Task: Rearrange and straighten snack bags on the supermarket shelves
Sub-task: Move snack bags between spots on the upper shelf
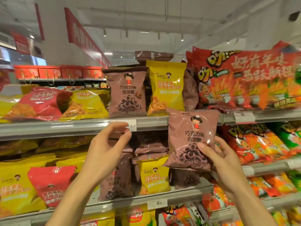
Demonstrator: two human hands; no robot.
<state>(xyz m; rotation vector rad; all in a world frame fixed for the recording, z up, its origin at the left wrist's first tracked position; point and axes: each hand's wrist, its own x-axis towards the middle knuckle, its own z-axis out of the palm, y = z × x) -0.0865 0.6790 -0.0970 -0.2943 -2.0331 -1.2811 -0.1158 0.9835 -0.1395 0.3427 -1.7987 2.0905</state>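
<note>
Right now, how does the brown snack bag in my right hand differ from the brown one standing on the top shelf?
The held brown bag is off the shelf, gripped by the right hand at its lower corner; the shelf brown bag stands on the top shelf with no hand on it. The held bag tilts slightly and hangs in front of the shelf edge; the shelf bag sits upright beside a yellow bag. Both share the same brown pack, cartoon girl and ring snacks.

A right hand (218, 158) grips a brown snack bag (192, 139) before stocked shelves (65, 128); the left hand (107, 144), fingers loosely curled, hovers beside it.
</note>
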